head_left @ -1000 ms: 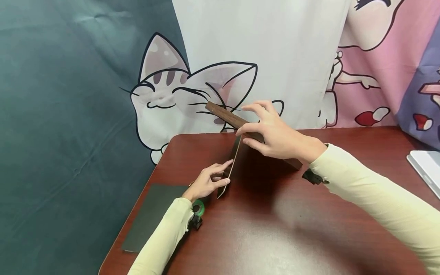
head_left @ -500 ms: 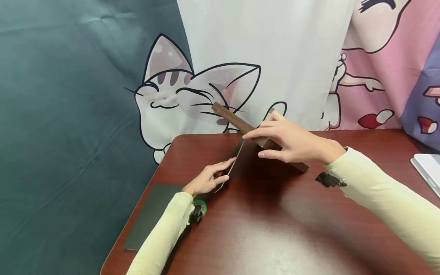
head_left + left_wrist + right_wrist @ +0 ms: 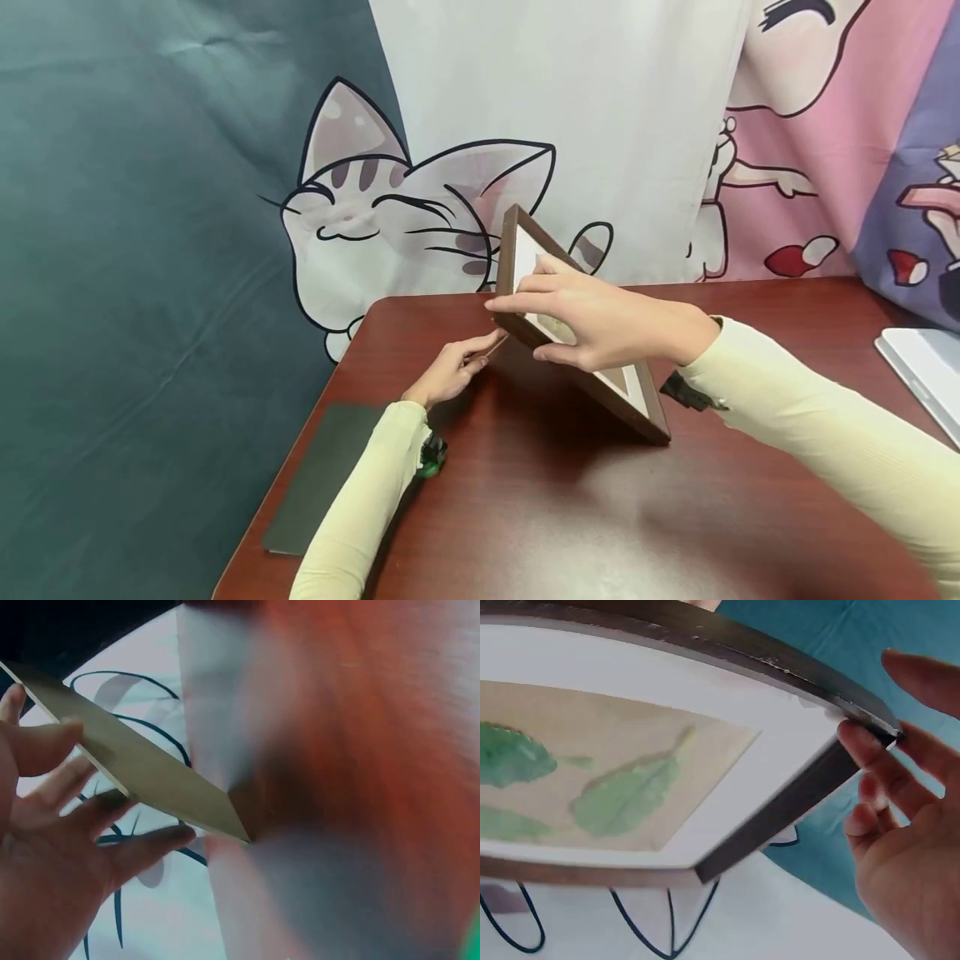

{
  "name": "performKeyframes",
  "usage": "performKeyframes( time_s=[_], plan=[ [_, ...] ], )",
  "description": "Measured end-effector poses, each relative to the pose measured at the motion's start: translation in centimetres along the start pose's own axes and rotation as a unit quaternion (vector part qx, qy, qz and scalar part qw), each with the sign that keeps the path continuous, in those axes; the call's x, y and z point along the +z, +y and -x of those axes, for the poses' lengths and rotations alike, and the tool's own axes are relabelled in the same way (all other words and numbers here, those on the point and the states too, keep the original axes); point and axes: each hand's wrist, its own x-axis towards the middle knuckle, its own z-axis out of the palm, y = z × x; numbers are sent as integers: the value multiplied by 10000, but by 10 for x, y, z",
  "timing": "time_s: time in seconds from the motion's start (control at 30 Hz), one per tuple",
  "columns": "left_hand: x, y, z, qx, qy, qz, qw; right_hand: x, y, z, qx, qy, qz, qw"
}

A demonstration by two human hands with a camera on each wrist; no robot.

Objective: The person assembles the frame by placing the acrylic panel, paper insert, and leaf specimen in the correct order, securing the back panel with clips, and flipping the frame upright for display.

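My left hand (image 3: 444,372) pinches a thin board (image 3: 142,750) at its edge. In the left wrist view the thumb lies on the board's near face and the fingers are behind. From the head, most of that board is hidden. A dark wooden picture frame (image 3: 508,262) leans up from the table, its lower right corner low over the tabletop. It has a white mat (image 3: 795,731) round a picture of green leaves (image 3: 626,796). My right hand (image 3: 600,317) holds the frame near one corner, with fingers on both sides of the rim and the thumb apart in the right wrist view.
On the left side of the reddish-brown table (image 3: 562,517) lies a dark green flat sheet or folder (image 3: 322,475). A green ring (image 3: 430,469), maybe tape, is partly hidden by the left wrist. A white object (image 3: 926,367) lies at the right edge. A cat-print curtain (image 3: 345,250) hangs behind.
The frame has turned from edge-on so that its picture side shows to the head view. My right hand has shifted left and down with it. The thin board has sunk behind my left fingers.
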Motion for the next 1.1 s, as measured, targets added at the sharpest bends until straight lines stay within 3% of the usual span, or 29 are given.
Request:
performKeyframes(
  time_s=[0.1, 0.3, 0.4, 0.47, 0.57, 0.63, 0.73, 0.83, 0.9, 1.1],
  plan=[
    [3, 2, -2, -44, 306, -231, 9993, 3, 9, -2, 170, -67, -214, 9996],
    [5, 15, 4, -216, 529, -331, 9978, 8, 38, 9, 607, 165, -474, 9969],
    [6, 31, 10, -86, 1131, 43, 9935, 10, 49, 12, 719, 277, -501, 9958],
    [6, 49, 12, 211, 1796, 483, 9823, 12, 54, 12, 711, 305, -480, 9958],
    [5, 81, 11, 961, 2756, 968, 9515, 13, 59, 10, 714, 342, -500, 9956],
    [4, 101, 8, 1454, 3118, 942, 9342, 13, 61, 10, 755, 374, -519, 9951],
    [6, 120, 5, 1900, 3407, 792, 9174, 13, 63, 9, 828, 408, -540, 9943],
    [10, 128, 6, 1965, 3629, 635, 9087, 14, 63, 8, 826, 366, -536, 9945],
    [13, 134, 6, 1857, 3828, 436, 9039, 15, 63, 7, 829, 341, -543, 9945],
    [15, 152, -4, 1420, 4129, -742, 8966, 16, 64, 7, 854, 473, -489, 9940]
  ],
)
